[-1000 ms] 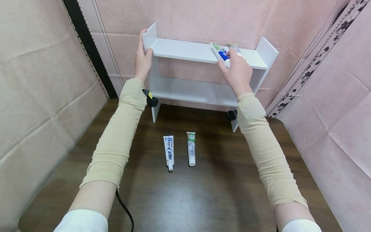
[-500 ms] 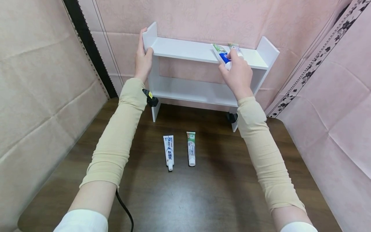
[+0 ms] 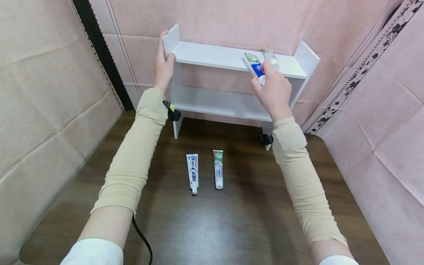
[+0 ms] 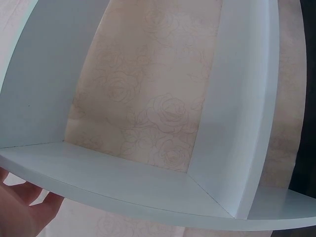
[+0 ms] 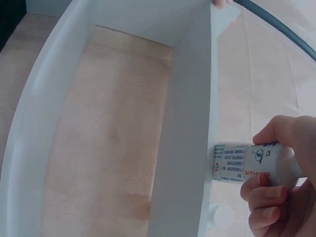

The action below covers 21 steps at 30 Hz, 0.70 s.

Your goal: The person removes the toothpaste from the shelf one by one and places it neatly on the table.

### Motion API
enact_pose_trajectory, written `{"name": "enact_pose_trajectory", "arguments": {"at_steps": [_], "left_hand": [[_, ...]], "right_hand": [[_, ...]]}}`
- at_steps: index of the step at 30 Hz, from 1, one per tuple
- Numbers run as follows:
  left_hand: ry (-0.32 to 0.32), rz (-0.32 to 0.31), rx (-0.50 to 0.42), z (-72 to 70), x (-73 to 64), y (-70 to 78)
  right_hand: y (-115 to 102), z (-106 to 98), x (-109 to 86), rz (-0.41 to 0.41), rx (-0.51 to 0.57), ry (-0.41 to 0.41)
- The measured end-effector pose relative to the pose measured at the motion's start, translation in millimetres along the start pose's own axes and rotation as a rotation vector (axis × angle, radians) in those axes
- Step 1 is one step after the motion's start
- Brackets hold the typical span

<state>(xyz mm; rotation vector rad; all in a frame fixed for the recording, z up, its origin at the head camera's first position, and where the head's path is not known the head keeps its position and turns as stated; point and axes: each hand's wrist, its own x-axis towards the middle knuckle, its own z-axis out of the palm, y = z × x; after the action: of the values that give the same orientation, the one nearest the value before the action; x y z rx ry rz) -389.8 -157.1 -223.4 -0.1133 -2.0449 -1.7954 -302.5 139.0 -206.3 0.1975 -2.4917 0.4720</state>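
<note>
My left hand grips the upper left side panel of a white two-tier shelf, thumb in front and fingers at the outer side. In the left wrist view, that hand shows only in the lower left corner. By its cap end, my right hand pinches a blue, green and white toothpaste tube, tilted over the top board's front edge. The right wrist view shows the hand around the tube's printed back. Beside it on the top board is another pale toothpaste tube, partly hidden.
Two more toothpaste tubes lie on the dark wooden table: a blue and white one and a green and white one. Pink cloth hangs behind the shelf. A black cable runs beside the left forearm.
My right hand has shifted slightly down and to the right, drawing the held toothpaste tube a little toward me. More of the other tube on the top board shows. The left hand keeps its grip.
</note>
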Motion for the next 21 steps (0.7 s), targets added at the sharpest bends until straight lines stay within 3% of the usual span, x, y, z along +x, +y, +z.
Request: {"name": "enact_pose_trajectory", "arguments": {"at_steps": [11, 21], "left_hand": [[0.005, -0.005, 0.012, 0.6, -8.2, 11.8], [0.013, -0.010, 0.017, 0.4, -9.1, 10.4]], "right_hand": [[-0.1, -9.4, -33.1, 0.030, 0.069, 0.051], [6.4, -14.1, -73.0, 0.011, 0.188, 0.187]]}}
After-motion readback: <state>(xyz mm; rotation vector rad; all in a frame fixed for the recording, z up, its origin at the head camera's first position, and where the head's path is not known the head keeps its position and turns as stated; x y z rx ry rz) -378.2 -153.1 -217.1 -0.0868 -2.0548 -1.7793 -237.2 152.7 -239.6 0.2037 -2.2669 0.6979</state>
